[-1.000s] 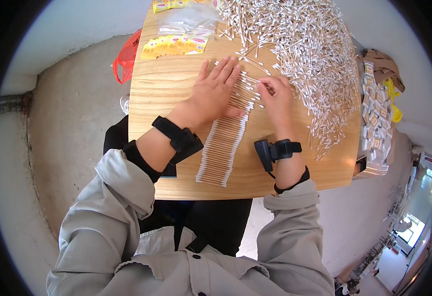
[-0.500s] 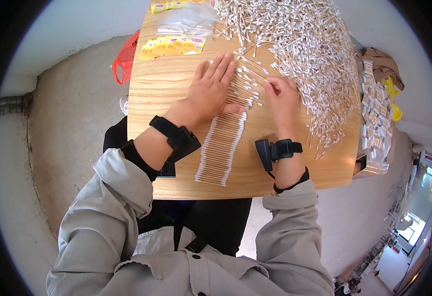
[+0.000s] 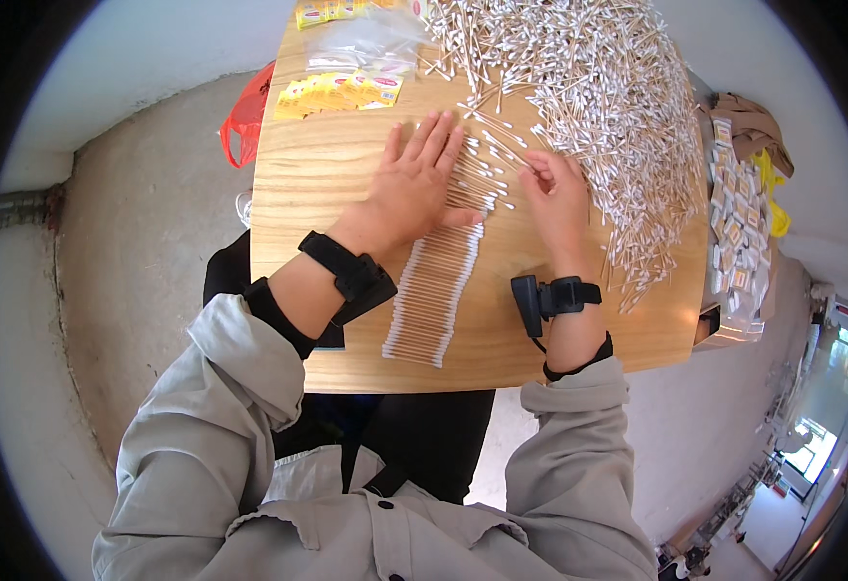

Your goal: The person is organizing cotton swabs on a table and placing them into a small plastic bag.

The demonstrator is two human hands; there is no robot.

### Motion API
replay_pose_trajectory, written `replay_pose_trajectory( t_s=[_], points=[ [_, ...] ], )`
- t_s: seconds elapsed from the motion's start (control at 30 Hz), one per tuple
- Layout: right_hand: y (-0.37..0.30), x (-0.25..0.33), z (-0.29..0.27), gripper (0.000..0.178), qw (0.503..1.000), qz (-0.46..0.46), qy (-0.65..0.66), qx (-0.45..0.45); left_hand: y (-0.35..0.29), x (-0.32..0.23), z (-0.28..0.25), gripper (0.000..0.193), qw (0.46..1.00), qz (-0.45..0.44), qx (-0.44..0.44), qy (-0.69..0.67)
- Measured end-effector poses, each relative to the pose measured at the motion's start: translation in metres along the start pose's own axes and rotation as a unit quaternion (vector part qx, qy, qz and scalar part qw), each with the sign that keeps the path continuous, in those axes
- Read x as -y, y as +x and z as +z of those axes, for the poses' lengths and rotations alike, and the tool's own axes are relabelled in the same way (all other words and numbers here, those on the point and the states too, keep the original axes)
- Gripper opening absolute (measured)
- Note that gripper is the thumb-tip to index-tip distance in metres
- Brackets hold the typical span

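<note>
A neat row of cotton swabs (image 3: 431, 295), with wooden sticks and white tips, lies side by side on the wooden table in front of me. My left hand (image 3: 414, 189) rests flat across the far part of this row, fingers stretched and thumb spread to the right. Beyond that thumb, looser cotton swabs (image 3: 487, 174) stick out at uneven angles. My right hand (image 3: 556, 194) is at their right ends, thumb and fingertips pinched together. Whether a swab is between those fingertips is too small to make out. A big heap of cotton swabs (image 3: 603, 107) spreads just past it.
Yellow printed packets (image 3: 341, 92) and clear plastic bags (image 3: 366, 46) lie at the table's far left. A red bag (image 3: 247, 114) hangs by the left edge. Past the right edge stands a clear container of small packed boxes (image 3: 739, 228). Both wrists carry black strapped devices.
My right fingertips have shifted slightly and drawn closer together at the loose swabs' ends. My right wrist has moved a little to the right. The left hand stays flat, nearly unmoved.
</note>
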State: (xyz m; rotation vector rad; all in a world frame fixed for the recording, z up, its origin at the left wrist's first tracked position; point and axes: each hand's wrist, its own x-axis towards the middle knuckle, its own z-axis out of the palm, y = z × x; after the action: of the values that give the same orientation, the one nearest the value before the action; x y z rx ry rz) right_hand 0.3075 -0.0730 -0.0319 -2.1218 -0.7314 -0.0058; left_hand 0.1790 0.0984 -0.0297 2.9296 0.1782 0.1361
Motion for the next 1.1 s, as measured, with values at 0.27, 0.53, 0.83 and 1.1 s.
replay_pose_trajectory(
  t_s=[0.27, 0.53, 0.83, 1.1],
  points=[
    [0.006, 0.003, 0.003, 0.013, 0.999, 0.019, -0.040, -0.009, -0.001, -0.004, 0.002, 0.110, 1.000, -0.007, 0.013, -0.025],
    [0.019, 0.009, 0.018, 0.011, 0.999, -0.021, -0.018, 0.034, 0.003, -0.023, 0.005, 0.104, 0.998, 0.029, -0.046, -0.035],
    [0.000, 0.016, 0.008, 0.017, 0.994, 0.049, 0.059, -0.077, 0.024, -0.014, 0.009, 0.105, 0.998, 0.050, -0.020, -0.012],
    [-0.015, 0.007, 0.032, 0.023, 0.969, 0.066, 0.168, -0.167, 0.015, -0.029, 0.008, 0.108, 1.000, 0.030, -0.006, 0.007]
  ],
)
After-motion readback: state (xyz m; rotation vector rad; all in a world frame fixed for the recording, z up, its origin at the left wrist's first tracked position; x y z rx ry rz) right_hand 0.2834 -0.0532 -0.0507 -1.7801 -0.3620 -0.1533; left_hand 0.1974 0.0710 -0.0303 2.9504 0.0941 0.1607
